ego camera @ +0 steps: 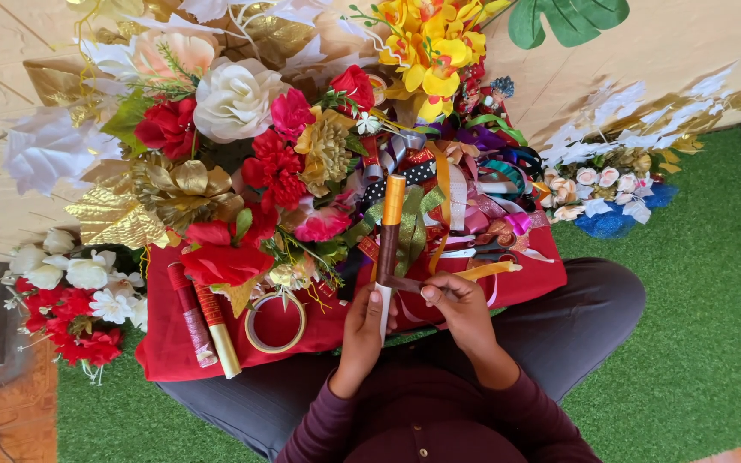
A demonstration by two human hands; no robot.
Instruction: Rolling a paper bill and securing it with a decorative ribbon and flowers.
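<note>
Fingers: right hand (460, 310) is pinching a brown ribbon (403, 284) between thumb and fingertips, pulling it against the stick.
Left hand (362, 321): fingers are wrapping closed around the white lower end of the stick (388, 249), holding it upright above the lap.
Stick: its upper part is showing orange and its middle brown, standing in front of the ribbon pile (465, 193).
Cloth: a red cloth (165, 351) is lying beyond the knees, carrying a tape roll (275, 323), two wrapped rods (203, 321) and artificial flowers (233, 129).
Ground: green turf (696, 326) is spreading around the seated person.
</note>
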